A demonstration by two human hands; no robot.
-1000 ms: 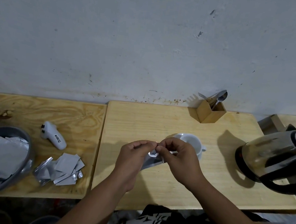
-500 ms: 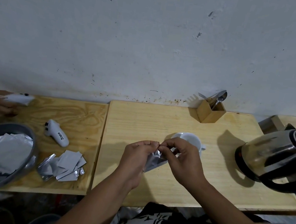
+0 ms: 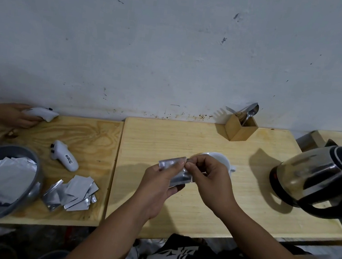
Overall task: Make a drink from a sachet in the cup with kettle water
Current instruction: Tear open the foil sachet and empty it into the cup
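A silver foil sachet (image 3: 180, 175) is held above the light wooden table (image 3: 196, 140), just in front of the white cup (image 3: 223, 159). My left hand (image 3: 158, 183) pinches a torn-off top strip (image 3: 170, 163) and supports the sachet from the left. My right hand (image 3: 209, 177) grips the sachet's right side at the top. The cup stands partly hidden behind my right hand. A steel kettle with a black handle (image 3: 319, 178) stands at the table's right end.
A wooden holder with spoons and a fork (image 3: 241, 128) stands by the wall. On the left table lie several foil sachets (image 3: 70, 192), a grey bowl of sachets (image 3: 2, 179) and a white device (image 3: 65, 156). Another person's hand (image 3: 15, 114) holds a second white device.
The sachet's top has torn: my left hand has pulled the strip away to the left. Another person's hand has stayed at the far left with a white device.
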